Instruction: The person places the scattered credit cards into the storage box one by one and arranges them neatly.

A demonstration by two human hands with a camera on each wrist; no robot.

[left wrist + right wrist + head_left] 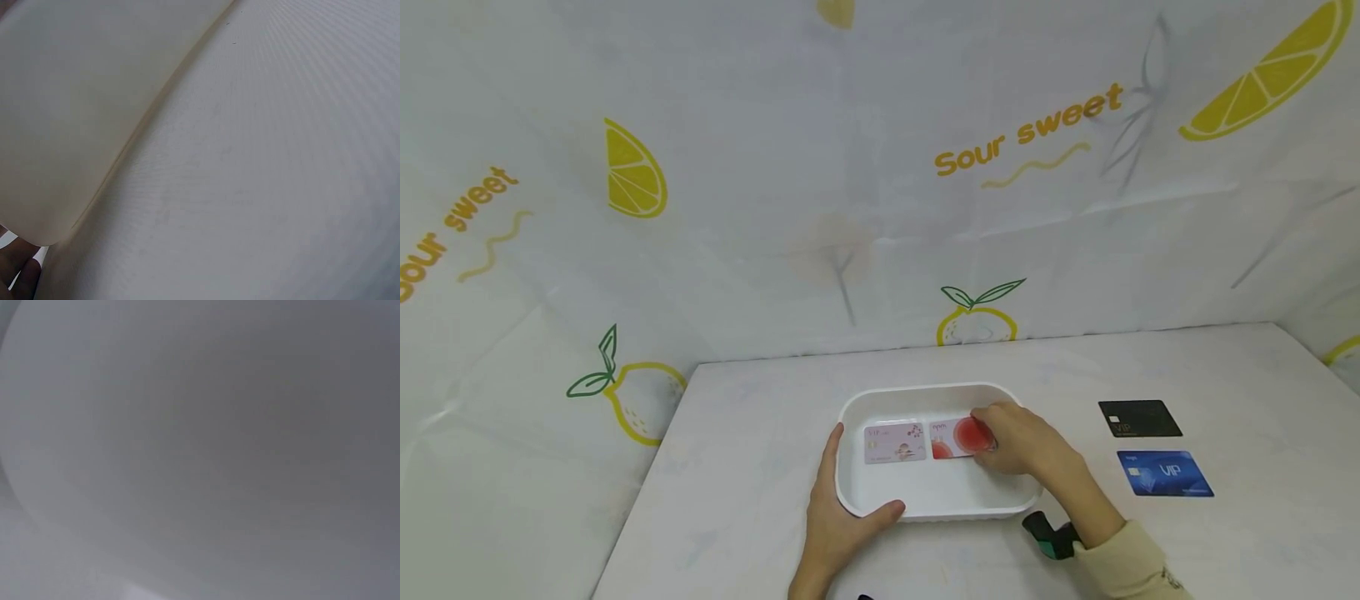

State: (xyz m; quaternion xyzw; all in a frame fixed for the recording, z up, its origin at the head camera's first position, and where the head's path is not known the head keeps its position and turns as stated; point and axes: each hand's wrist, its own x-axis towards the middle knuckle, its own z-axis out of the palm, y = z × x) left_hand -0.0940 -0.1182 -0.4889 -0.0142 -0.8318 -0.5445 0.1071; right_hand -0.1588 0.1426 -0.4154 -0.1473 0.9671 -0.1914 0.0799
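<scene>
L hand (838, 518) on white tray (947, 493), R hand (1017, 437) on red card (949, 442)

Gripping tray's near-left corner w/ L hand, thumb & fingers spread wide: thumb at near rim, fingers along left wall. Pinching red card's right end w/ R hand, fingers bent & close together, hiding that end. Can't tell if flat on tray floor or slightly raised.

Inside tray: red card, white bg w/ red circles, just right of pink card (895, 443) w/ VIP print; narrow gap btwn. Tray itself on pale tabletop (730, 500), well apart from left edge, nr enough to far edge but not touching it.

Toward tabletop's right edge, right of tray: black card (1140, 419) w/ VIP print, closer to far edge; blue card (1165, 474), also VIP, just on the near side of it, apart.

By R wrist, nr tray's near-right corner: black-&-green strap (1051, 536), then tan sleeve (1123, 562). Beyond far edge: white backdrop (775, 183) w/ lemon prints & "Sour sweet" lettering.

In L-wrist view: tray's outer wall against tabletop, fingertips at lower left. In R-wrist view: only blurred pale surface, can't ID.
</scene>
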